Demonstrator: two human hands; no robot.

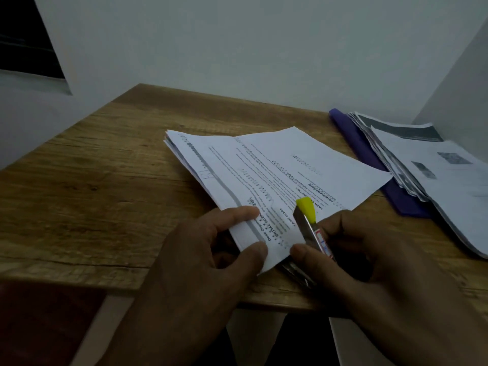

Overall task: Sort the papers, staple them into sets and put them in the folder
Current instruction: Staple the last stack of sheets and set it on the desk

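Set of papers (264,175) lies on the table (105,180), fanned slightly, near corner hanging toward the front edge. That corner sits between the arms of the stapler (307,220): metal top arm with yellow tip over the sheet, base showing dark beneath it. Placement fits stapling at the corner, so the sheets can turn like pages.

Left hand (211,254): thumb and forefinger curled on the corner's edge, pinching the sheets. Likely purpose: keep the edges aligned and stop the stack from sliding as the stapler bites.

Right hand (369,260): fingers wrapped round the stapler's rear, thumb tip at the paper edge by the top arm. Whether the arm is pressed fully down cannot be told.

Purple folder (369,154) lies at the table's right, well apart from the hands, with a second stack of papers (435,175) on it, overhanging its edge. Judged: this set not yet filed.
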